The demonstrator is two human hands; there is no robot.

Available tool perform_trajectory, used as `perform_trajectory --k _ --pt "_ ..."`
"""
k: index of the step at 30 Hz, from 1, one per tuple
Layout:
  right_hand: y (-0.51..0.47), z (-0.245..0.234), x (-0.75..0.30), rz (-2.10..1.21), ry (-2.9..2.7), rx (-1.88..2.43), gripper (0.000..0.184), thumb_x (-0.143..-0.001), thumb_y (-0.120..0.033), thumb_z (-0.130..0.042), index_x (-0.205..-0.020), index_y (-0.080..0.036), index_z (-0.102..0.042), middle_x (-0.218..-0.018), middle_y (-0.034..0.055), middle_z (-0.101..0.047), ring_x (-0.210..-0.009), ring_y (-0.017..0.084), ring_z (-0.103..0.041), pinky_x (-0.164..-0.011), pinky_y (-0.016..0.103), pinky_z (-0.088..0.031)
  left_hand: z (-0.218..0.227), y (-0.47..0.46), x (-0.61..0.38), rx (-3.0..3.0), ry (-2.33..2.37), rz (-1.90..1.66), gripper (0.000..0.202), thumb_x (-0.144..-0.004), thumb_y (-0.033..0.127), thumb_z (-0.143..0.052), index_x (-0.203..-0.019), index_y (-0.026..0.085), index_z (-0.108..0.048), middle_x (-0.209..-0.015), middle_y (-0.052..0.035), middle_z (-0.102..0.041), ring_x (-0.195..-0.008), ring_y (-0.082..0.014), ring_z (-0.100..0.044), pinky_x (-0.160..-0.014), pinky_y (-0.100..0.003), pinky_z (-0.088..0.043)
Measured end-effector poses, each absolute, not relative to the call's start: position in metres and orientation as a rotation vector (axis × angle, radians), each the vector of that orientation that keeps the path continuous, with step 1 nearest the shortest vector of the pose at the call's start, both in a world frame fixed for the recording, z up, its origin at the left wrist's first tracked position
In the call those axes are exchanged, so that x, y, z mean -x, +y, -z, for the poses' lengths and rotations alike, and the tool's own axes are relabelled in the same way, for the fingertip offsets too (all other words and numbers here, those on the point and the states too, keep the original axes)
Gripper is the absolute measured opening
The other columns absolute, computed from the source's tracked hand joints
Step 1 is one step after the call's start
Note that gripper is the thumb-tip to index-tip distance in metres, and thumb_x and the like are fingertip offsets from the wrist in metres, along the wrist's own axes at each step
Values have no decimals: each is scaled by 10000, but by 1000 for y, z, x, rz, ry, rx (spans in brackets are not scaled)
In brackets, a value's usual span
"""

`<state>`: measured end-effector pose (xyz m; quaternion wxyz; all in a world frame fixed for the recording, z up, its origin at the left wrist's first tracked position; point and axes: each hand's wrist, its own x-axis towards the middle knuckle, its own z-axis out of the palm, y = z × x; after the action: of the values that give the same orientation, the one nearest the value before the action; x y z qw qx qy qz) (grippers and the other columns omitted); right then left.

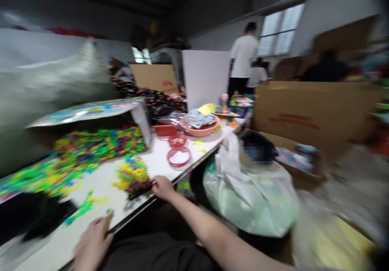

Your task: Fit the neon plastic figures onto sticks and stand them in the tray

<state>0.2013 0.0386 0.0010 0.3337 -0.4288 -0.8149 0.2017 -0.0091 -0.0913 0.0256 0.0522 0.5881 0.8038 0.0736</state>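
Note:
The picture is smeared by motion. My right hand [162, 188] rests at the near edge of the white table [100, 177], its fingers closed on a dark bundle [140, 190] beside a small heap of yellow, pink and green plastic pieces [132, 175]. My left hand [92, 242] lies lower at the table edge, fingers curled next to a small coloured piece [108, 213]; whether it holds anything is unclear. A big spread of coloured plastic pieces [91, 147] covers the table's far left under a raised printed box flap [88, 110].
Two red round lids [179, 156] and a pink bowl of packets [200, 125] stand farther along the table. A full plastic bag [252, 190] sits on the floor to the right. Cardboard boxes [313, 112] and people, one standing in a white shirt [243, 62], fill the background.

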Motion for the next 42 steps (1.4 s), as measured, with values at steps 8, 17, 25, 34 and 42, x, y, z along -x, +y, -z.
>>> perform_trajectory --k 8,17,25,34,42 --pt "2 44 -218 -359 -2109 814 347 -579 -75 -385 -781 -308 -544 -1139 52 -543 -1139 242 -447 -940 440 -380 -50 -106 -21 -1695 2149 -988 264 -771 157 -379 -939 202 -578 -959 -81 -521 -897 -221 -527 -792 -314 -372" --pt "-54 57 -182 -701 -2173 543 265 -709 -151 -317 -740 -356 -483 -923 40 -619 -874 179 -608 -713 309 -525 -59 -132 -32 -1095 1626 -1871 264 -723 255 -580 -983 238 -543 -841 -34 -527 -706 -145 -475 -703 -277 -389" --pt "-37 -5 -74 -819 -2330 345 175 -797 -235 -355 -765 -254 -526 -989 79 -584 -944 219 -560 -794 393 -475 18 -234 22 -68 591 -2044 480 -666 274 -683 -1093 209 -473 -707 48 -433 -386 36 -204 -323 -73 -133" --pt "-18 4 16 -262 -2622 289 280 -762 -310 -440 -994 -207 -559 -1232 114 -461 -1093 276 -454 -848 448 -409 70 -275 42 83 751 -1982 503 -615 322 -714 -1073 285 -509 -580 60 -452 -314 11 -238 -278 -106 -129" --pt "-12 16 15 -187 -2641 338 305 -765 -371 -431 -1016 -265 -568 -1189 47 -526 -1073 246 -485 -848 392 -418 -43 -271 179 -487 1690 -2237 518 -776 437 -480 -1249 245 -394 -754 -26 -594 -366 -55 -424 -376 -195 -331"
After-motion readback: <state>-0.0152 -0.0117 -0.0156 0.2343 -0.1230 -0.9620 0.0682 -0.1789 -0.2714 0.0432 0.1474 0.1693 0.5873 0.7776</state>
